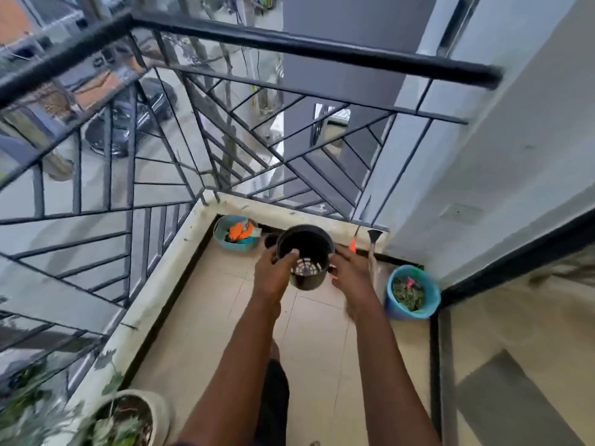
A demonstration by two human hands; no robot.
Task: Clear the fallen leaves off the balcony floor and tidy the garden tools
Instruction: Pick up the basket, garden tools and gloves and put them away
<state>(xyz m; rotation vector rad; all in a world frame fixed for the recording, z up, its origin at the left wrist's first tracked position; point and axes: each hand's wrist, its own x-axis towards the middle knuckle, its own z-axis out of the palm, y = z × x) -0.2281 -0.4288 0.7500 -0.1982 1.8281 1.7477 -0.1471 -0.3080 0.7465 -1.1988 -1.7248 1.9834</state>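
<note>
An empty black plastic plant pot (306, 249) is held up over the tiled balcony floor (206, 317), its open mouth facing me. My left hand (273, 275) grips its left rim, fingers curled over the edge. My right hand (351, 275) is against the pot's right side; its fingers are partly hidden behind the pot. A blue bucket (431, 304) full of green leaves stands at the right wall. In the far corner a teal bowl (222, 243) holds orange and teal garden tools.
A second small black pot (270, 239) peeks out behind the held one. An orange-handled tool (353, 243) and a brush-like tool (374, 249) lean against the far ledge. Black railing (289, 43) bounds the balcony. A white planter (161, 410) with a plant stands bottom left.
</note>
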